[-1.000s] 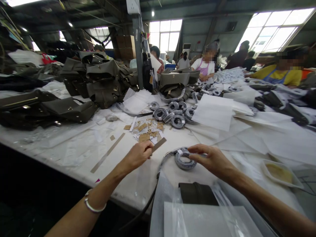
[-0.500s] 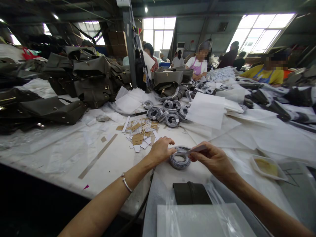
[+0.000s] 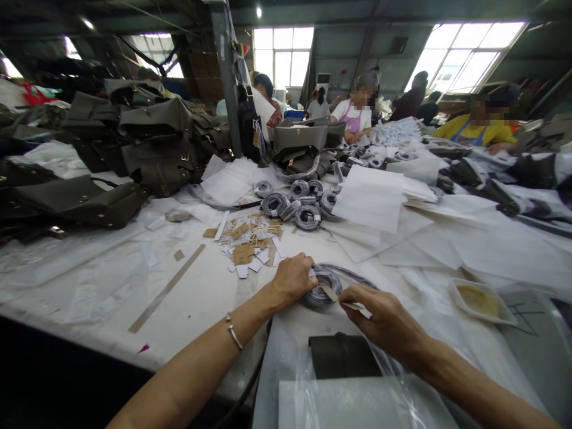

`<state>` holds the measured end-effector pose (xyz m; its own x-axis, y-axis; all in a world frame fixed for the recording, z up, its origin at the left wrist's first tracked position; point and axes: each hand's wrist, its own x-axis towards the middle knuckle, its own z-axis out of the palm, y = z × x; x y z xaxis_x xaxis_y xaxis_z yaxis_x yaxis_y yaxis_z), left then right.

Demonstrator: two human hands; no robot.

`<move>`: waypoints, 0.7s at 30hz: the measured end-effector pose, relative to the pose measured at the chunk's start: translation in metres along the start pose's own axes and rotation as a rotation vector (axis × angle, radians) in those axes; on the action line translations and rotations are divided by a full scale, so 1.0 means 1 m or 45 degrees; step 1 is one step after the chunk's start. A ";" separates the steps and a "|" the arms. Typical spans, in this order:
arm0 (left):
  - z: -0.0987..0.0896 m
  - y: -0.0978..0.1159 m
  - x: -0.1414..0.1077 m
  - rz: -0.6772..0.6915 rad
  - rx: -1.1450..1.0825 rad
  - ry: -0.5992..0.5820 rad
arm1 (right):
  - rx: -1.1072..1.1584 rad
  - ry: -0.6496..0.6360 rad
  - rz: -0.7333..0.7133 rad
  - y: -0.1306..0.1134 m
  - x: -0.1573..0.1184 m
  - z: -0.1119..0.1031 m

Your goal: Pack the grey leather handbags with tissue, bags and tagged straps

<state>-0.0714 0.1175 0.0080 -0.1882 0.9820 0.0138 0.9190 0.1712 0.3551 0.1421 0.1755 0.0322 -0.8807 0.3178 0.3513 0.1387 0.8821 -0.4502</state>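
Note:
A coiled strap in clear wrap [image 3: 322, 297] lies on the white table [image 3: 201, 298] between my hands. My left hand [image 3: 295, 275] is closed on the coil's left edge. In my right hand [image 3: 373, 313] a thin tan strip [image 3: 330, 292] is pinched, its far end reaching over the coil's middle. One loose loop of the strap [image 3: 353, 273] arcs out behind my right fingers. Just nearer to me sits a dark olive leather piece [image 3: 344, 356] in clear plastic, above a pale sheet [image 3: 357, 405].
Cardboard tags and strings [image 3: 245, 253] lie left of centre, with several wrapped coils [image 3: 307, 218] behind them. White sheets [image 3: 370, 196] spread to the right, near a plastic tray [image 3: 482, 301]. Dark bags [image 3: 156, 125] are piled at left. People work across the table.
My left fingers have closed on the coil. My right hand has lowered slightly, and the strip now extends over the coil. A loose loop now shows behind it. The view has shifted a little.

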 end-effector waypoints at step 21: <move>-0.007 -0.028 -0.001 -0.361 -1.328 -0.529 | -0.444 0.199 -0.495 0.030 0.046 0.016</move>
<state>-0.0995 0.1108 0.0048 -0.0358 0.9024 -0.4294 0.0936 0.4308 0.8976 0.0986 0.2113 0.0220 -0.8230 -0.0308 0.5672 -0.0186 0.9995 0.0274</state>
